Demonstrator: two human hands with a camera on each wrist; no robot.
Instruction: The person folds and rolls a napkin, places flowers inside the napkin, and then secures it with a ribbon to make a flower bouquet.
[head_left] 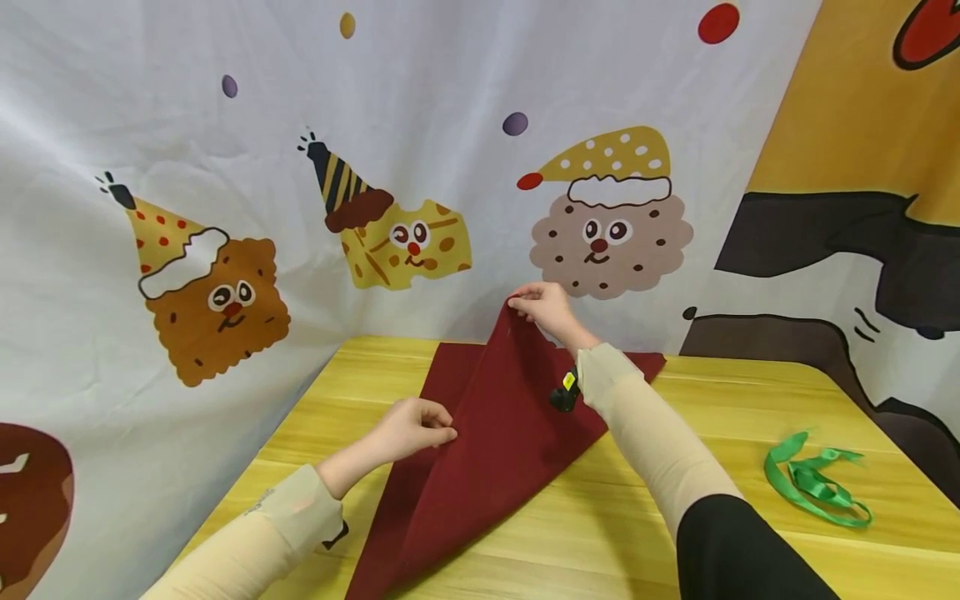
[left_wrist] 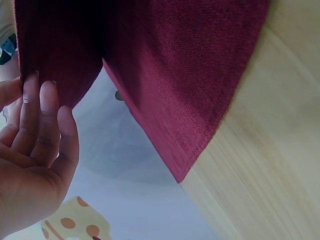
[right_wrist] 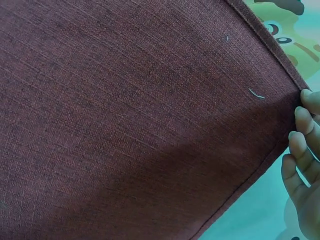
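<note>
A dark red cloth (head_left: pixel 517 425) with a stitched hem lies partly on the table, and one flap of it is raised. High over the far edge, my right hand (head_left: pixel 546 308) pinches the raised corner between thumb and fingertips. Lower and to the left, my left hand (head_left: pixel 411 429) pinches the flap's slanting edge. In the left wrist view the left hand (left_wrist: pixel 37 150) has its thumb on one side of that edge and its fingers on the other. The right wrist view has the right hand (right_wrist: pixel 305 145) at the corner, where pale loose threads cling to the weave.
A loose green ribbon (head_left: pixel 817 483) lies in a tangle on the right of the yellow wood-grain table (head_left: pixel 630 517). Behind the table hangs a white backdrop (head_left: pixel 450 75) printed with cartoon biscuits and cheese.
</note>
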